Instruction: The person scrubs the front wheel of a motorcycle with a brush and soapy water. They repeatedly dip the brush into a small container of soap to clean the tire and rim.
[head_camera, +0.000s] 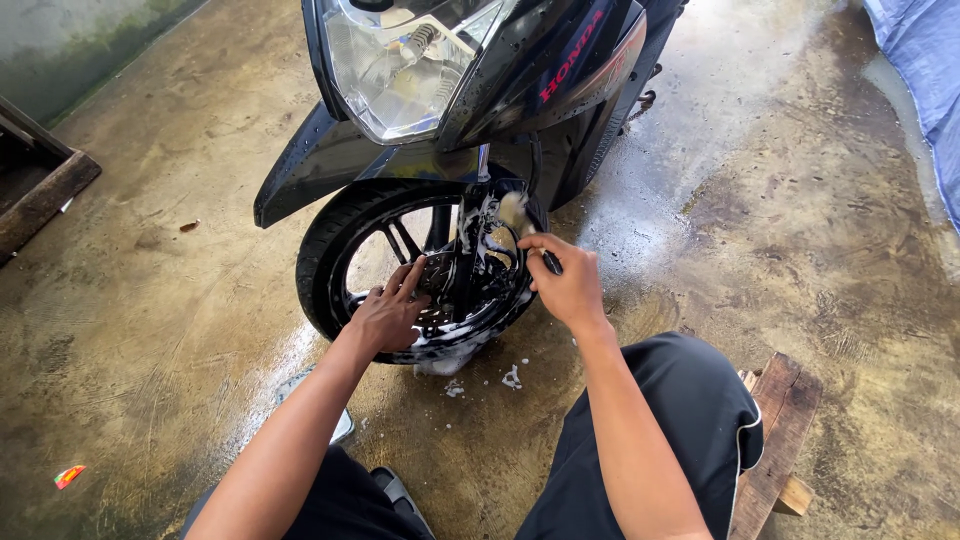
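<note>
a: since the black scooter (500, 90) stands nose-on to you on the wet concrete floor (780, 220), its front wheel sits right between your knees, which is why you can reach it from that low wooden stool (775, 440).

b: and the front wheel (345, 235) itself?

a: it's upright under the fender (310, 165), turned a little to one side, so its spokes and hub face you. suds coat the lower rim and drip to the floor just below.

b: what are your hands doing there?

a: your left hand (388, 312) lies flat on the wheel near the hub, fingers spread and holding nothing; it looks like a brace to stop the wheel rolling. your right hand (568, 285) is closed around a dark handle, and the soapy brush (512, 212) points in beside the fork leg, angled so its bristles get between the spokes.

b: anything smaller?

a: foam flecks (512, 377) on the floor by the tyre.
</note>
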